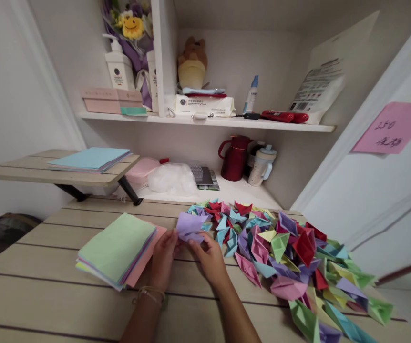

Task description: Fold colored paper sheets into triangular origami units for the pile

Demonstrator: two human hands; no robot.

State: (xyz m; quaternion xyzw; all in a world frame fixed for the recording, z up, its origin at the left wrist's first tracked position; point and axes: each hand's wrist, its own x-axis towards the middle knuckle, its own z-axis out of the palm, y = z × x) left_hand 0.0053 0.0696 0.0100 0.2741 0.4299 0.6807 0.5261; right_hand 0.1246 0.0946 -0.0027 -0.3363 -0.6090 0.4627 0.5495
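Note:
Both my hands pinch a partly folded purple paper (190,227) just above the wooden table (48,286). My left hand (162,259) grips its left edge, a bracelet on the wrist. My right hand (210,257) grips its right lower edge. A stack of coloured paper sheets (119,250), green on top, lies directly left of my left hand. To the right a big pile of folded paper boats (291,259) in several colours spreads across the table.
A small raised desk (41,171) at the left carries a blue paper stack (91,158). Behind stand a red jug (234,158), a cup (262,166) and a plastic bag (171,178). A shelf (209,121) above holds bottles, boxes and a plush toy. A pink note (393,127) hangs on the right wall.

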